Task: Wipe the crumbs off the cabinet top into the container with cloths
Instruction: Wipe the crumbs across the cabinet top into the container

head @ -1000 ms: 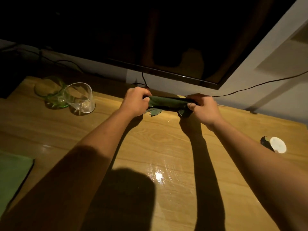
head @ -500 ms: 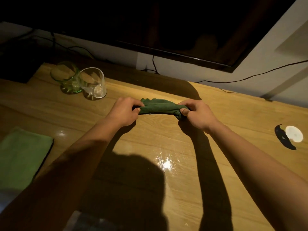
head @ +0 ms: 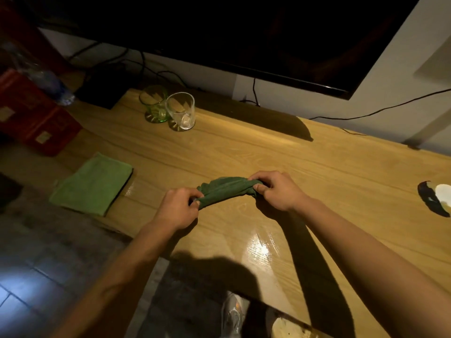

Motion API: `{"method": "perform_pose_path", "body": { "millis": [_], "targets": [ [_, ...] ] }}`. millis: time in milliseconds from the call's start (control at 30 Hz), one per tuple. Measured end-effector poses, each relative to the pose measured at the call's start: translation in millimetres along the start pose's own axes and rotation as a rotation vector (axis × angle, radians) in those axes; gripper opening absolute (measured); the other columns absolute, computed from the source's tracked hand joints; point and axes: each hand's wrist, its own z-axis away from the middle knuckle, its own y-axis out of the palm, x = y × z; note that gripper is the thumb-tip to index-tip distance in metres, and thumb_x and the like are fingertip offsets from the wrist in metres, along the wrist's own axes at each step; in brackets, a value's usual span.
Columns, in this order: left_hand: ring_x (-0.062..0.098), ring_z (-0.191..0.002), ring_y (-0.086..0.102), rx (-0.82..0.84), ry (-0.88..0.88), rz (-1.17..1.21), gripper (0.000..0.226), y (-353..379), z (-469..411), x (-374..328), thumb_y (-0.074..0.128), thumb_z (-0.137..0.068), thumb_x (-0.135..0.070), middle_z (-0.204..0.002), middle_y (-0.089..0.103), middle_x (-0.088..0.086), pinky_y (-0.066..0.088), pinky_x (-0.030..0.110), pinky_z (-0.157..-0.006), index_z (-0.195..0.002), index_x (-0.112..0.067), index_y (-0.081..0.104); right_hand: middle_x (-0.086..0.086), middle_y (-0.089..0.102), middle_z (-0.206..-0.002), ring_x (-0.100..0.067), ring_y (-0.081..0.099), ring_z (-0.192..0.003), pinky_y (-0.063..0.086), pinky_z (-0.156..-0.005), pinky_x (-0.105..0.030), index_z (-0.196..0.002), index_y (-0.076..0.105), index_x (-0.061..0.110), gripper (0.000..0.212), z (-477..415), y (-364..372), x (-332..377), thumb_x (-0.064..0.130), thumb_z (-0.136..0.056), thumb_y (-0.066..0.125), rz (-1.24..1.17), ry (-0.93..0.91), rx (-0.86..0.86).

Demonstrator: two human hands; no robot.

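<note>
Nearest the camera: a crinkled clear bag or container (head: 233, 315) sits below the front edge of the cabinet top (head: 329, 181), under and behind both wrists; what it is exactly, can't tell. Tiled floor (head: 36, 289) to its left.

Both forearms reach forward over the glossy wood. Left hand (head: 179, 207) is curled closed, fingers pinching the left end of the dark green cloth (head: 228, 190). Right hand (head: 275, 190) is also closed, thumb and fingers clamped on the right end. The cloth is bunched into a roll spanning between the two sets of fingertips, lying on or just over the surface; contact not clear. Its left end sits lower in frame than the right.

Crumbs: none resolvable on the wood at this lighting.

Left of the left-hand fingers, well apart: a light green cloth (head: 94, 184), folded flat at the cabinet's left edge.

Right of the right-hand fingers, far off at the frame edge: a small white disc (head: 443, 193) with a dark curved shape beside it, probably its shadow.

Beyond the fingers, up and left: a green glass (head: 153, 104) and a clear glass (head: 180, 112), upright, touching or nearly so.

Farther left: a red box (head: 31, 113).

Farthest: dark TV screen (head: 244, 32) above the back edge, cables (head: 380, 111) along the wall.
</note>
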Motion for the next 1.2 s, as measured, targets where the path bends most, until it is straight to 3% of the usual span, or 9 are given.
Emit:
{"method": "perform_pose_path", "body": {
  "millis": [167, 300, 467, 600, 733, 933, 1200],
  "targets": [
    [0.015, -0.083, 0.06, -0.02, -0.073, 0.083, 0.021, 24, 52, -1, 0.064, -0.089, -0.019, -0.094, 0.072, 0.0, 0.044, 0.021, -0.077, -0.107, -0.026, 0.074, 0.013, 0.067, -0.091, -0.007, 0.057, -0.087, 0.035, -0.073, -0.022, -0.106, 0.068, 0.033, 0.019, 40, 6, -3, 0.021, -0.095, 0.058, 0.039, -0.034, 0.057],
    [0.02, -0.091, 0.064, -0.004, -0.091, 0.124, 0.022, 48, 92, -20, 0.063, -0.088, -0.018, -0.094, 0.072, 0.001, 0.047, 0.023, -0.083, -0.105, -0.025, 0.074, 0.022, 0.06, -0.075, 0.006, 0.052, -0.07, 0.03, -0.059, -0.006, -0.107, 0.069, 0.031, 0.019, 83, 1, -17, 0.021, -0.095, 0.058, 0.087, -0.03, 0.089],
    [0.021, -0.093, 0.066, 0.028, -0.073, 0.134, 0.022, 79, 131, -49, 0.063, -0.086, -0.016, -0.095, 0.073, 0.002, 0.048, 0.022, -0.081, -0.103, -0.025, 0.074, 0.021, 0.059, -0.071, 0.009, 0.05, -0.064, 0.029, -0.054, -0.007, -0.107, 0.068, 0.034, 0.019, 149, -8, -43, 0.022, -0.095, 0.058, 0.102, 0.008, 0.117],
    [0.02, -0.096, 0.065, 0.055, -0.03, 0.122, 0.021, 106, 163, -74, 0.064, -0.086, -0.018, -0.097, 0.074, 0.001, 0.044, 0.019, -0.083, -0.102, -0.026, 0.075, 0.019, 0.065, -0.078, 0.008, 0.054, -0.069, 0.033, -0.058, -0.008, -0.106, 0.069, 0.035, 0.019, 214, -12, -69, 0.023, -0.094, 0.059, 0.049, 0.065, 0.102],
    [0.018, -0.1, 0.065, 0.081, 0.01, 0.129, 0.021, 134, 192, -102, 0.064, -0.086, -0.019, -0.101, 0.074, -0.001, 0.043, 0.019, -0.084, -0.102, -0.028, 0.074, 0.016, 0.069, -0.089, 0.001, 0.058, -0.083, 0.039, -0.071, -0.022, -0.105, 0.068, 0.037, 0.017, 279, -16, -95, 0.025, -0.094, 0.06, 0.029, 0.106, 0.091],
    [0.021, -0.107, 0.062, 0.133, 0.109, 0.129, 0.022, 172, 227, -143, 0.064, -0.088, -0.02, -0.109, 0.072, 0.001, 0.045, 0.026, -0.094, -0.106, -0.027, 0.073, 0.021, 0.067, -0.092, -0.002, 0.059, -0.091, 0.037, -0.076, -0.019, -0.109, 0.069, 0.036, 0.021, 360, -22, -128, 0.026, -0.092, 0.063, 0.04, 0.175, 0.006],
    [0.018, -0.103, 0.062, 0.115, 0.398, 0.083, 0.021, 206, 241, -165, 0.062, -0.09, -0.02, -0.106, 0.071, -0.005, 0.048, 0.029, -0.091, -0.107, -0.026, 0.072, 0.018, 0.07, -0.105, -0.003, 0.062, -0.095, 0.049, -0.086, -0.028, -0.116, 0.068, 0.034, 0.024, 420, -19, -154, 0.028, -0.094, 0.062, -0.007, 0.253, -0.095]
  ]
}}
